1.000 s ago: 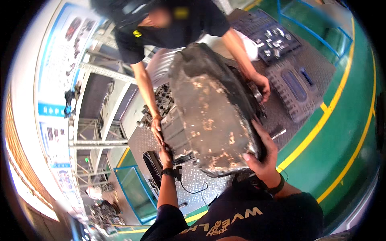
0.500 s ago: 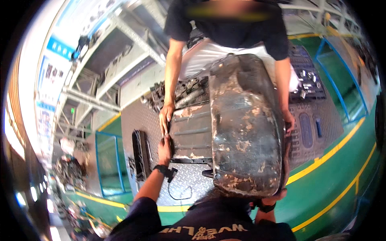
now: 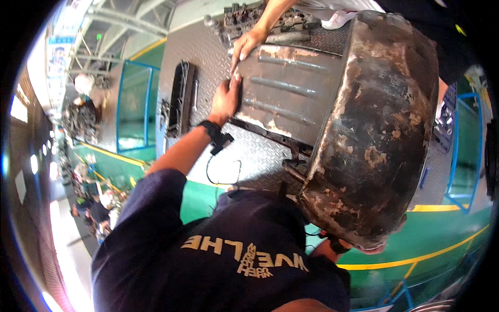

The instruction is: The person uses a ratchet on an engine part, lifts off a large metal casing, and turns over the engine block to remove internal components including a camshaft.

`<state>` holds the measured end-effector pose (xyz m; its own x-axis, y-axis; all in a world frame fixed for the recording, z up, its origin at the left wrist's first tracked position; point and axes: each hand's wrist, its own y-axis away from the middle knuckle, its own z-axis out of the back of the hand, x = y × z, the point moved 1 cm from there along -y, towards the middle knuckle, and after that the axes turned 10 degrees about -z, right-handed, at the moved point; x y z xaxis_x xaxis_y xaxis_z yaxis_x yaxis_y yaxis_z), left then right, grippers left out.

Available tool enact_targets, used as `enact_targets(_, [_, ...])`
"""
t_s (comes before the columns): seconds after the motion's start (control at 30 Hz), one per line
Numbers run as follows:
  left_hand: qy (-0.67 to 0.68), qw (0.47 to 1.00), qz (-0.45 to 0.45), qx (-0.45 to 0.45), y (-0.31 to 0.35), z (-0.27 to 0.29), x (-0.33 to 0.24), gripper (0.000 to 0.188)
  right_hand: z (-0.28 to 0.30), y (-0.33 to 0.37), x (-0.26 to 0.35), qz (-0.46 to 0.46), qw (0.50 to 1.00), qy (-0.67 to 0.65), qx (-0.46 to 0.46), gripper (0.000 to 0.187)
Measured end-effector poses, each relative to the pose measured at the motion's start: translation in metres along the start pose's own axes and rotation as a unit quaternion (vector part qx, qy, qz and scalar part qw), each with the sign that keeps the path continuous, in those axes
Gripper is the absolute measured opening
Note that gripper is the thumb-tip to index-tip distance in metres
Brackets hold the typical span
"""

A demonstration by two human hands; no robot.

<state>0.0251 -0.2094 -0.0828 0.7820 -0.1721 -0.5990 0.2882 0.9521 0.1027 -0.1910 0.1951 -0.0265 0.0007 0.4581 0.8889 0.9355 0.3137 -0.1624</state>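
A large, worn dark metal oil pan [image 3: 379, 135] hangs between me and another person, its deep end at the right and its shallow ribbed part [image 3: 291, 88] at the left. My left hand [image 3: 227, 99] is closed on the left edge of the shallow part. At the near lower corner of the deep end, my right hand [image 3: 373, 249] supports the pan from beneath; most of its fingers are hidden. The other person's hand [image 3: 249, 43] holds the far left corner, close to my left fingers.
Beyond the pan, a greasy engine part [image 3: 244, 23] lies on the checkered metal plate [image 3: 202, 49]. A long black tray-like part [image 3: 181, 99] sits at the left beside a thin metal rod. Blue-framed panels [image 3: 136, 106] flank the plate, and green floor with yellow lines surrounds it.
My view has shifted, so the pan appears farther right, larger and tilted. Its deep end looks closer to me. Both my hands stay on it.
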Motion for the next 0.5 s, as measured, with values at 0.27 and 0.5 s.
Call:
enact_targets(0.27, [0.08, 0.996, -0.019, 0.016, -0.003, -0.007, 0.024, 0.07, -0.002, -0.035, 0.003, -0.008, 0.999, 0.003, -0.048, 0.081])
enact_targets(0.5, [0.077, 0.991, 0.074, 0.079, 0.018, 0.007, 0.024, 0.067, -0.021, -0.028, 0.0, -0.039, 0.999, -0.019, -0.019, 0.081])
